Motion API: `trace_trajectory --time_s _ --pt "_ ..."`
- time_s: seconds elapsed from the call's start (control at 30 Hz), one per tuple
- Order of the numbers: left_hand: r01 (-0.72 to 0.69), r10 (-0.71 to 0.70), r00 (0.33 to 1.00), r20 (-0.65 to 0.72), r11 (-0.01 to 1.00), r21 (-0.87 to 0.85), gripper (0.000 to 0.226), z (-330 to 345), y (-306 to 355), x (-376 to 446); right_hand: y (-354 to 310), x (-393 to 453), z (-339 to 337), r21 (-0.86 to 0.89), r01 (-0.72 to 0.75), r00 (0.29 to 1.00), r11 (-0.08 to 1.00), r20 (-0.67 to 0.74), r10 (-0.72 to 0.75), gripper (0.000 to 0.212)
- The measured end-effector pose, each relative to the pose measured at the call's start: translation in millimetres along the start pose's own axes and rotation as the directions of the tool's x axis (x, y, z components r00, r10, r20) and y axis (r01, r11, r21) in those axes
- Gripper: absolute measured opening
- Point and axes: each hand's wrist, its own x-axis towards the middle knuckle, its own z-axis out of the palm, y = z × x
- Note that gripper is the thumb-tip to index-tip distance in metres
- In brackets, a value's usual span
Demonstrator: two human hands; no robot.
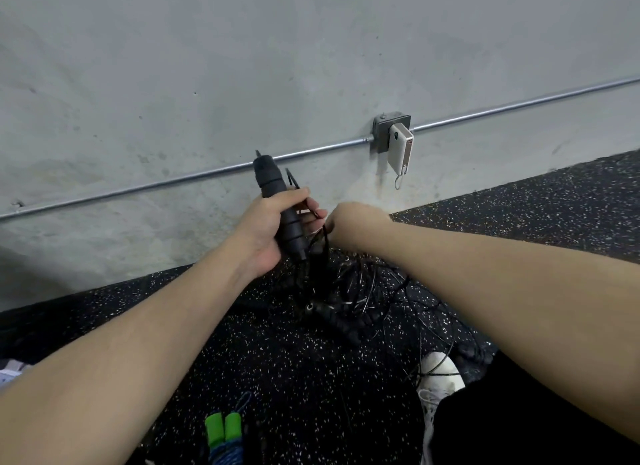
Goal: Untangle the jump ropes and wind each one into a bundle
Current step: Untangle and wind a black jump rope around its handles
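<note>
My left hand [273, 222] grips a black ribbed jump-rope handle [272, 180], held upright in front of the wall. Its thin black cord runs down past my fingers. My right hand [349, 222] is curled right beside it and pinches black cord [323, 242] at the fingertips. Below both hands a tangle of thin black cords [374, 291] lies on the speckled black floor, with another black ribbed handle [332, 317] in it. A wound rope with two green handles [223, 430] lies on the floor at the bottom.
A grey concrete wall with a metal conduit [138, 189] runs behind. A junction box carries a white power bank [400, 145]. My white shoe [438, 374] and dark trouser leg sit at lower right, with cords crossing the shoe.
</note>
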Motion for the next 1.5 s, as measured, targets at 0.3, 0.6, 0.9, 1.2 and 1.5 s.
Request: trace_trajectory --time_s 0.3,0.6,0.9,1.2,1.5 --pt "-0.023 0.012 0.997 -0.079 0.99 -0.14 0.005 -10 9 0 23 -9 4 0.379 0.171 0.873 0.91 0.37 -0.318 0.043" --pt "-0.119 0.078 0.983 -0.165 0.958 -0.26 0.009 -7 19 4 8 0 13 0.292 0.312 0.937 0.904 0.065 -0.345 0.025" --pt "-0.101 0.1 0.984 -0.148 0.995 -0.002 0.062 -16 -11 6 20 5 -18 0.341 0.18 0.972 0.923 -0.206 -0.114 0.031" --pt "-0.09 0.159 0.962 -0.224 0.953 0.291 0.03 -7 -44 7 25 2 -20 0.557 0.162 0.973 0.815 -0.226 -0.038 0.023" --pt "0.016 0.066 0.993 -0.1 0.751 0.66 0.016 -9 -48 12 20 -6 -28 0.619 0.24 0.941 0.748 -0.338 -0.022 0.025"
